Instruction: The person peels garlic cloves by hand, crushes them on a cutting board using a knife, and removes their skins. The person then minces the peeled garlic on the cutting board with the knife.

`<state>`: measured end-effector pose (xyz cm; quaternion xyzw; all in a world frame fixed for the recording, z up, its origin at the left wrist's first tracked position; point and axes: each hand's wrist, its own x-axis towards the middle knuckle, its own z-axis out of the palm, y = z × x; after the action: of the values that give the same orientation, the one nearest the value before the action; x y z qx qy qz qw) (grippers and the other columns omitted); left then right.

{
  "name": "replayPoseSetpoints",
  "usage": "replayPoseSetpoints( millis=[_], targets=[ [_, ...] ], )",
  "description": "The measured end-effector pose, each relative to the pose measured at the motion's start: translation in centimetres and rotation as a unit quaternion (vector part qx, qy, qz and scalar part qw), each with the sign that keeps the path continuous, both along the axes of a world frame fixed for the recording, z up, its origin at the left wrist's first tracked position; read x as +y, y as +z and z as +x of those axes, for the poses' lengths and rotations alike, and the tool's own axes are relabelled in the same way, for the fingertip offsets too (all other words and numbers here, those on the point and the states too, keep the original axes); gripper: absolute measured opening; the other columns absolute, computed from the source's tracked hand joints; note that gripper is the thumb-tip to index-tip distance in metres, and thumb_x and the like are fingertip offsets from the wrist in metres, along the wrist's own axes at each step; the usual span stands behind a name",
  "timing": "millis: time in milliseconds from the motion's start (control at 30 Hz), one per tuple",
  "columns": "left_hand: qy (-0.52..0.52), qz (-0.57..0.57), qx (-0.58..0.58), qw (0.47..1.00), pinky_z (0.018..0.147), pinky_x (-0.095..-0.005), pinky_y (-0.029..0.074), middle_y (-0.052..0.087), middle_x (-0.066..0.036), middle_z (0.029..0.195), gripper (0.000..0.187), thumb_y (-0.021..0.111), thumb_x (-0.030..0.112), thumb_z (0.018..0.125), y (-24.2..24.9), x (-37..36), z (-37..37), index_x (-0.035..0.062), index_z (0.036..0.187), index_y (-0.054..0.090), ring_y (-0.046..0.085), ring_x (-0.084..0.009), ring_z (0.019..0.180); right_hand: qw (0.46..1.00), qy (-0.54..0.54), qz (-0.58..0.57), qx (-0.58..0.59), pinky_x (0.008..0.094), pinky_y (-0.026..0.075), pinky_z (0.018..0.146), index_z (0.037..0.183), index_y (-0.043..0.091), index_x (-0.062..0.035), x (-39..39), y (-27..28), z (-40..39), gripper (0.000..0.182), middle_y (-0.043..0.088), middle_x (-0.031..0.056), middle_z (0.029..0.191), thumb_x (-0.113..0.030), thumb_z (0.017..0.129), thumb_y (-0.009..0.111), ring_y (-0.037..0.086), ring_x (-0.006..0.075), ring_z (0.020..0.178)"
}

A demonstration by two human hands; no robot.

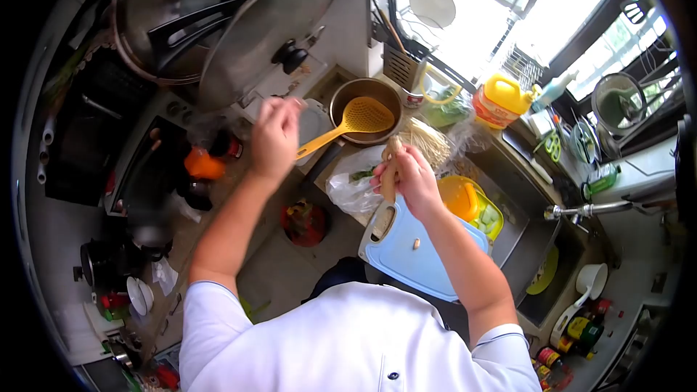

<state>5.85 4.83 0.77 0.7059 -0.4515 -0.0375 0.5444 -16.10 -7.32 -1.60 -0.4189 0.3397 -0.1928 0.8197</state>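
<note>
My right hand (410, 180) is wrapped round a long beige bundle (390, 174), held upright over the near side of the counter. My left hand (276, 141) is raised at the left with its fingers curled together; it is blurred, and anything between the fingertips is too small to make out. Between and beyond the hands, a yellow slotted ladle (367, 115) rests across a brown pot (338, 105). A blue cutting board (414, 250) with a small light piece on it lies below my right hand. Pale thin strands (427, 142) lie just beyond that hand.
A clear plastic bag (350, 187) sits left of my right hand. A yellow container (459, 197) stands beside the sink (519, 247). Further back are a yellow jug (501, 101) and a utensil holder (401, 67). Large glass lids (272, 33) hang at the upper left.
</note>
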Motion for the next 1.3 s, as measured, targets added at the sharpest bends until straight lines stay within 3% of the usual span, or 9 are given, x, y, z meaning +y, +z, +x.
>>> replayPoseSetpoints(
  millis=[33,67,167,267,567,900,967,1133,1300],
  targets=[
    [0.014,0.010,-0.024,1.000,0.060,-0.0280,0.056,0.068,-0.010,0.101,0.009,0.060,0.002,0.098,0.5,-0.2,0.1,-0.0003,0.101,0.069,0.068,-0.0149,0.068,1.000,-0.004,-0.025,0.017,0.0354,0.058,0.063,0.131,0.051,-0.0040,-0.5,0.7,1.0,0.034,0.067,0.0148,0.091,-0.027,0.107,0.044,0.070,0.0216,0.076],
    [-0.064,0.016,0.323,0.944,0.060,-0.0279,0.056,0.071,-0.010,0.102,0.011,0.059,0.001,0.099,-0.6,1.5,-4.7,-0.0014,0.104,0.069,0.068,-0.0146,0.069,0.984,0.027,-0.161,0.074,0.0378,0.058,0.069,0.129,0.054,-0.0031,-2.1,0.9,3.7,0.035,0.068,0.0164,0.091,-0.029,0.107,0.046,0.071,0.0266,0.081],
    [-0.101,0.064,0.528,0.841,0.063,-0.0287,0.058,0.072,-0.010,0.103,0.020,0.064,0.014,0.101,-3.7,3.9,-9.3,-0.0013,0.113,0.069,0.070,-0.0169,0.073,0.818,-0.030,-0.552,0.157,0.0444,0.055,0.085,0.127,0.060,-0.0036,-5.6,-0.7,11.2,0.036,0.069,0.0233,0.091,-0.030,0.103,0.053,0.068,0.0419,0.093],
    [-0.126,0.066,0.645,0.751,0.068,-0.0272,0.057,0.071,-0.007,0.099,0.028,0.067,0.013,0.099,-6.0,5.4,-12.1,-0.0020,0.123,0.066,0.070,-0.0164,0.078,0.783,-0.001,-0.591,0.195,0.0513,0.052,0.092,0.125,0.058,-0.0008,-6.5,0.2,17.3,0.043,0.063,0.0322,0.106,-0.031,0.094,0.059,0.063,0.0486,0.103],
    [-0.083,0.079,0.659,0.743,0.070,-0.0266,0.057,0.071,-0.009,0.108,0.025,0.065,0.005,0.098,-9.6,9.6,-13.2,-0.0027,0.122,0.066,0.071,-0.0161,0.084,0.796,-0.025,-0.565,0.217,0.0512,0.051,0.094,0.119,0.059,0.0036,-0.2,2.0,24.6,0.042,0.054,0.0297,0.117,-0.019,0.085,0.066,0.059,0.0460,0.109],
    [-0.021,0.046,0.659,0.751,0.068,-0.0237,0.055,0.072,-0.007,0.101,0.025,0.066,0.000,0.095,-10.2,7.8,-11.1,-0.0030,0.121,0.066,0.068,-0.0128,0.079,0.667,-0.116,-0.724,0.133,0.0473,0.047,0.094,0.116,0.066,-0.0062,3.0,0.9,22.6,0.046,0.060,0.0151,0.120,-0.024,0.077,0.081,0.055,0.0392,0.111],
    [-0.002,0.011,0.634,0.773,0.068,-0.0234,0.054,0.072,-0.008,0.100,0.025,0.070,0.001,0.094,-10.1,7.1,-10.5,-0.0034,0.118,0.067,0.067,-0.0125,0.079,0.705,-0.091,-0.700,0.070,0.0415,0.052,0.088,0.110,0.070,-0.0041,1.9,0.4,17.2,0.035,0.064,0.0137,0.107,-0.022,0.082,0.080,0.062,0.0323,0.100],
    [-0.047,-0.028,0.527,0.848,0.068,-0.0251,0.052,0.071,-0.005,0.094,0.029,0.076,0.011,0.093,-8.3,4.3,-10.5,-0.0035,0.116,0.067,0.065,-0.0116,0.076,0.949,0.127,-0.260,0.127,0.0304,0.056,0.075,0.111,0.071,0.0050,1.0,-2.1,2.7,0.030,0.074,0.0098,0.095,-0.020,0.095,0.074,0.069,0.0134,0.085],
    [-0.102,-0.029,0.501,0.859,0.069,-0.0229,0.053,0.075,-0.006,0.098,0.025,0.073,0.011,0.096,-8.2,2.0,-14.3,-0.0042,0.115,0.069,0.068,-0.0098,0.080,0.990,0.076,-0.121,-0.007,0.0264,0.058,0.075,0.110,0.070,0.0076,2.2,-3.1,-4.0,0.025,0.074,0.0090,0.093,-0.011,0.094,0.074,0.070,0.0121,0.082]
  ],
)
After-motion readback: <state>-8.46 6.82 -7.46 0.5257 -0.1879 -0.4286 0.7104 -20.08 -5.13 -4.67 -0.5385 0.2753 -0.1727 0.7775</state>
